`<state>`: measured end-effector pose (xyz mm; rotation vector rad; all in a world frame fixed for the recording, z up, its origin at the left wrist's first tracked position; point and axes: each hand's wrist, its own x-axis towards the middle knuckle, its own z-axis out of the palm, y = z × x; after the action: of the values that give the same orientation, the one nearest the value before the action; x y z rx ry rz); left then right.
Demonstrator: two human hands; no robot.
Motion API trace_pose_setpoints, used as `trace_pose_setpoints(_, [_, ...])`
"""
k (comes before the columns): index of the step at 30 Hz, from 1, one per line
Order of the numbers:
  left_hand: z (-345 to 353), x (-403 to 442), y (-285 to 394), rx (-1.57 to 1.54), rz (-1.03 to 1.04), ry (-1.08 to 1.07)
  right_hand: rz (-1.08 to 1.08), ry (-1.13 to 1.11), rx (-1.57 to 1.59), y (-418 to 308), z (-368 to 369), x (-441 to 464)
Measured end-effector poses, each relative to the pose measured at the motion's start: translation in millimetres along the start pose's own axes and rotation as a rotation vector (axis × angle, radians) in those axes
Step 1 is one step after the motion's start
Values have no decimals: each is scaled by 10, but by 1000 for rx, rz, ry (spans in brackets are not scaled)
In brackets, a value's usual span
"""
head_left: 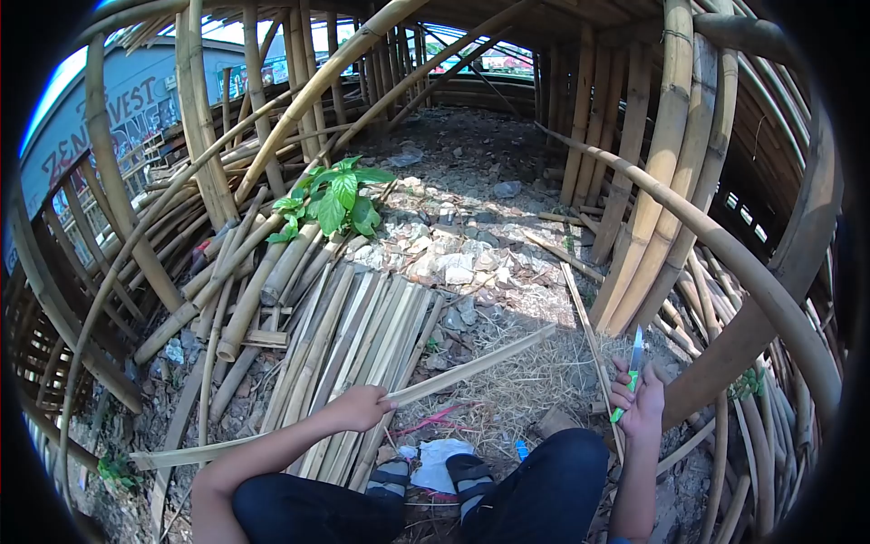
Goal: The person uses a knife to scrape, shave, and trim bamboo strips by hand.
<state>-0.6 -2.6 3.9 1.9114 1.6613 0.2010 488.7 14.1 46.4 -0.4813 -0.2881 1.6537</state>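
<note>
My left hand [359, 409] is closed around a long, thin bamboo strip [476, 364], whose one end points up to the right; its other part passes behind my forearm to the lower left. Raised at the right, my right hand [640, 400] holds a knife [632, 374] with a green handle, its blade pointing up. Beneath and beyond my left hand lies a row of split bamboo strips [349, 331] side by side on the ground.
Bamboo poles [671, 163] stand at the right, and a curved pole [707, 227] arches past my right hand. More poles [249, 304] lie stacked at the left beside a leafy plant [335, 198]. Rubble [453, 254] covers the ground ahead. A white cloth or paper [435, 466] lies between my feet.
</note>
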Motion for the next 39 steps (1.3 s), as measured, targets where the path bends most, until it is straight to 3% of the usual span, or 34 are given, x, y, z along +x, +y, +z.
trace_pose_setpoints(3, [-42,-34,71,-18,-10,16,88,113,-70,0,504,8])
trace_pose_setpoints(14, [-335,84,205,-203,20,246,-64,-253,-641,535,1745,252])
trace_pose_setpoints(17, [-435,228,177,-253,43,300,-11,-350,-719,708,1738,350])
trace_pose_setpoints(20, [-538,352,185,-515,71,265,99,-436,-907,891,1662,371])
trace_pose_setpoints(23, [-696,374,298,-594,43,218,199,-390,-949,994,1561,407])
trace_pose_setpoints(29, [-625,449,376,-474,-32,247,189,-397,-912,992,1423,583])
trace_pose_setpoints(39, [-370,257,402,-536,-46,190,146,-287,-801,820,1396,601])
